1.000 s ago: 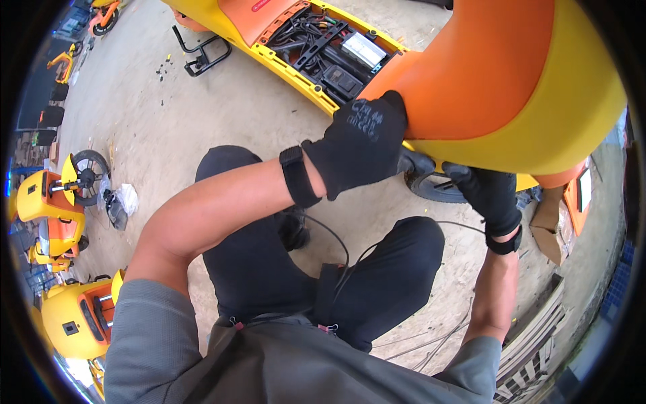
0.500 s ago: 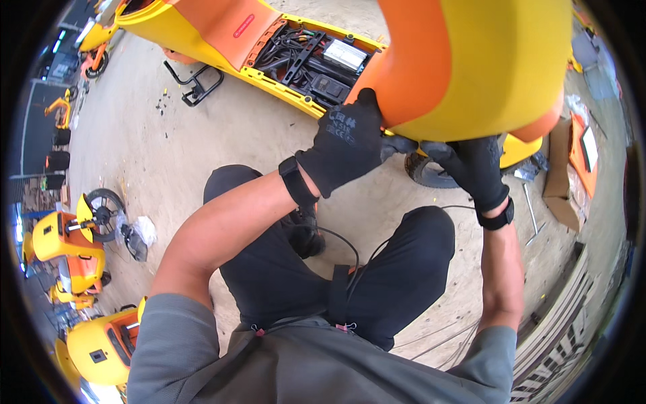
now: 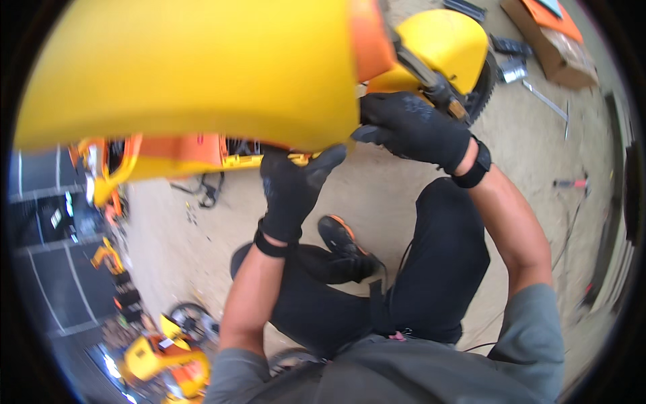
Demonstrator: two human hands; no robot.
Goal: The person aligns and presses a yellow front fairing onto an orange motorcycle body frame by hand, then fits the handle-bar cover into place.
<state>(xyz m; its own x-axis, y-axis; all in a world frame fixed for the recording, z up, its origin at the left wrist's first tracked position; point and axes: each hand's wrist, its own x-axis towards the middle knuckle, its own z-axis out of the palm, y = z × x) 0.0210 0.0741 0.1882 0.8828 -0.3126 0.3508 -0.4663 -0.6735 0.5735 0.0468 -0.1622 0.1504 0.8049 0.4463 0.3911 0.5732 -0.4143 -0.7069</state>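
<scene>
Left hand (image 3: 293,188), in a black glove, presses up under the lower edge of a big yellow body panel (image 3: 195,74) with an orange stripe; fingers curl onto the rim, gripping it. Right hand (image 3: 412,128), gloved too, clamps the panel's right end, close to a yellow scooter fender (image 3: 444,40) and its wheel. The panel is raised high, filling the far left of the view above the person's bent knees. By my judgement this is the carrying or turning step, and the next move calls for a firm two-handed hold and clearance from the fender. An open cardboard box (image 3: 545,34) on the floor, far right, holds something orange; more I cannot tell.
</scene>
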